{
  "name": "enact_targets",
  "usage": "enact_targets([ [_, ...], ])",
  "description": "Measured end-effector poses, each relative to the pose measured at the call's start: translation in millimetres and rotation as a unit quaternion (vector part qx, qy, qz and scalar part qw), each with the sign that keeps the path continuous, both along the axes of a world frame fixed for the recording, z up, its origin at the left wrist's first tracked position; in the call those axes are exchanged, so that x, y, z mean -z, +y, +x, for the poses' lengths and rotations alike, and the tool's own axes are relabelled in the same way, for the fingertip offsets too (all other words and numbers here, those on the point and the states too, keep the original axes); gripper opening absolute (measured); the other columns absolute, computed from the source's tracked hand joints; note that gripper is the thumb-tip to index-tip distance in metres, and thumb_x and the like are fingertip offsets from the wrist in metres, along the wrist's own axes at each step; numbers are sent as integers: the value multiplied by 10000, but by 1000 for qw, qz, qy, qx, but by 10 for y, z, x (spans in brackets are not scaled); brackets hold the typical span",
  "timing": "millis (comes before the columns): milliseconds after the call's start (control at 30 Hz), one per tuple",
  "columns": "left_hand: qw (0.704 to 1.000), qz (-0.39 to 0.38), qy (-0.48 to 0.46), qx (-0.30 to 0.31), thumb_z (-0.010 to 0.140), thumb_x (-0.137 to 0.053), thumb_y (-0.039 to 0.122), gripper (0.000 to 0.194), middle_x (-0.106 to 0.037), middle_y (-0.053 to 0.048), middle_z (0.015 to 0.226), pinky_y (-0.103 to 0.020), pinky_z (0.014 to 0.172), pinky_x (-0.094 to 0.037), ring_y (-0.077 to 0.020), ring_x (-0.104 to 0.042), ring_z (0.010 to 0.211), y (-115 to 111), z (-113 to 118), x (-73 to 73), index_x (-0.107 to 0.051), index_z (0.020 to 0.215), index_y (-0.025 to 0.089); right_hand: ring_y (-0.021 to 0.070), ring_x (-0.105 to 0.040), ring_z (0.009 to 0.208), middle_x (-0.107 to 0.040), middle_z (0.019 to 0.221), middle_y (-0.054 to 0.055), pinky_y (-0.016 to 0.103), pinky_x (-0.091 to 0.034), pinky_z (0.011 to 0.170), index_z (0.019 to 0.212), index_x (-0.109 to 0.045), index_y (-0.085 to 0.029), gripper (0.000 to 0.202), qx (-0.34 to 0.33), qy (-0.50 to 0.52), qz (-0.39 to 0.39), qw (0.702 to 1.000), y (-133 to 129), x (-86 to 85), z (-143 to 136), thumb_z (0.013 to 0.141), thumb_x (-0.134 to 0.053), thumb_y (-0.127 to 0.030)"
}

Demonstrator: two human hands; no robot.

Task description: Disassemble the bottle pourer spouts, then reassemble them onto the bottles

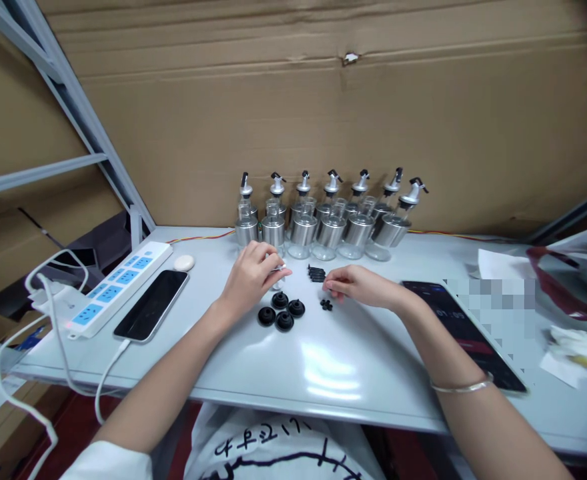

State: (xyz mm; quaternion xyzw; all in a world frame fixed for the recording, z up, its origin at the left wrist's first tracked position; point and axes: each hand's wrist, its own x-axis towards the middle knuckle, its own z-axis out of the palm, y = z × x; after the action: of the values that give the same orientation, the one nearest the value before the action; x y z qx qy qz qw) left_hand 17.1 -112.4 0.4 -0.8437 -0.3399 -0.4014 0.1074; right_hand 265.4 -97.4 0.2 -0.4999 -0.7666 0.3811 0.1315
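My left hand (256,272) is closed in a pinch on a small silvery-white piece (279,267), partly hidden by the fingers. Below it on the table sit several round black stoppers (284,321) in a cluster. My right hand (356,287) has its fingertips drawn together; whatever they hold, if anything, is too small to make out. Close to those fingertips lie a row of slim black levers (316,273) and a little pile of small black parts (326,305). Behind both hands stand glass bottles with steel sleeves (303,231), the front ones mostly without tops, the back ones with silver pour spouts (332,183).
To the left are a white power strip (123,287), a phone (152,305) on a charging cable and a round white object (184,263). A tablet (461,333) showing a timer lies under my right forearm. Crumpled tissue (578,343) is at the far right. Cardboard (273,100) walls the back.
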Motion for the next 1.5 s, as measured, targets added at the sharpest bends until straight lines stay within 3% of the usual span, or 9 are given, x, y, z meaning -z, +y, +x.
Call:
enact_targets([
  [200, 999, -25, -20, 10, 894, -527, 336, 199, -545, -27, 789, -261, 671, -412, -150, -485, 765, -14, 1, 4, -555, 795, 165, 132, -497, 545, -604, 574, 12, 279, -401, 577, 713, -686, -166, 219, -17, -41, 23, 999, -10, 42, -63, 785, -533, -304],
  [467, 950, -259, -175, -12, 838, -602, 322, 203, -565, 24, 695, -223, 565, -423, -100, -530, 604, 17, 20, 5, -508, 747, 167, 144, -518, 568, -629, 610, 26, 284, -401, 583, 698, -668, -168, 227, -9, -62, 14, 998, -32, 0, -62, 794, -532, -322],
  [600, 905, -331, -264, 50, 856, -558, 354, 203, -606, 9, 738, -223, 557, -476, -106, -600, 614, -38, 88, 0, -485, 806, 171, 149, -529, 666, -620, 735, 49, 289, -407, 629, 815, -627, -155, 346, 23, 98, 64, 993, -106, -75, -197, 842, -472, -464],
  [700, 913, -307, -252, 91, 874, -529, 373, 200, -616, -12, 791, -223, 585, -488, -119, -618, 690, -95, 136, 15, -506, 867, 175, 122, -512, 621, -600, 727, 27, 281, -415, 612, 923, -574, -168, 416, 9, 286, -3, 958, -206, -102, -378, 822, -486, -561],
  [800, 947, -223, -209, 97, 913, -472, 363, 193, -617, -36, 866, -242, 652, -489, -124, -599, 754, -123, 143, 28, -529, 918, 178, 83, -467, 516, -559, 613, -30, 255, -380, 542, 766, -491, -191, 380, 27, 408, -80, 909, -295, -106, -530, 757, -606, -553],
  [967, 988, -58, -103, 102, 964, -378, 312, 208, -609, -55, 925, -284, 752, -457, -146, -558, 857, -115, 109, 18, -545, 976, 189, 58, -452, 477, -565, 600, -35, 224, -327, 482, 734, -467, -187, 364, 73, 484, -196, 849, -367, -137, -622, 720, -683, -480],
  [1100, 999, -15, -35, 26, 979, -292, 372, 341, -592, -39, 754, -310, 685, -374, -165, -486, 727, -97, 86, -31, -529, 832, 176, 34, -366, 467, -452, 530, -70, 195, -258, 453, 658, -458, -179, 358, 83, 534, -238, 807, -407, -152, -679, 659, -753, -381],
  [1200, 997, -74, 12, 18, 981, -162, 438, 480, -557, -20, 664, -312, 648, -314, -163, -451, 662, -51, 46, -99, -491, 744, 180, 45, -360, 479, -396, 494, -85, 196, -242, 461, 592, -407, -184, 415, 110, 553, -192, 803, -431, -128, -744, 617, -773, -380],
  [1500, 966, -245, 10, 84, 923, -85, 599, 605, -456, 23, 593, -275, 654, -311, -119, -407, 573, 134, -90, -174, -392, 622, 173, 84, -397, 504, -459, 543, -55, 235, -300, 497, 659, -376, -221, 292, 131, 400, 120, 899, -436, -28, -865, 751, -611, -367],
])
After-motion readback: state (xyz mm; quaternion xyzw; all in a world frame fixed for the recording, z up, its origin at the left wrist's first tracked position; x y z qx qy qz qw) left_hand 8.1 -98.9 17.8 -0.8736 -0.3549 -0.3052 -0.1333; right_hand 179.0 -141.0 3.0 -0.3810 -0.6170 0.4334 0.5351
